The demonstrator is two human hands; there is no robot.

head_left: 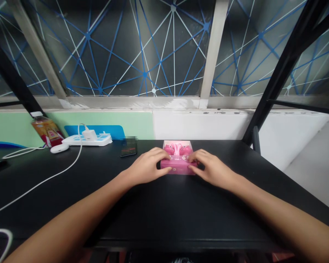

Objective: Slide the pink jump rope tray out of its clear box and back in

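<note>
A small pink box (178, 168) lies on the black desk in front of me. In its back part, inside a white-edged tray, show two rounded pink pieces (185, 150) with a paler strand between them; their exact kind is too small to make out. My left hand (146, 166) holds the box's left front corner, thumb at the front face and fingers on top. On the opposite corner, my right hand (212, 168) grips it the same way. My fingertips hide parts of the box's top.
Left of the box lies a dark phone (128, 147). Farther left are a white power strip (101, 139) with a plugged-in charger (90, 135), a white rounded case (59, 148), a drink bottle (47, 128) and a white cable (61, 170). Black frame posts (274, 76) flank the desk (181, 215).
</note>
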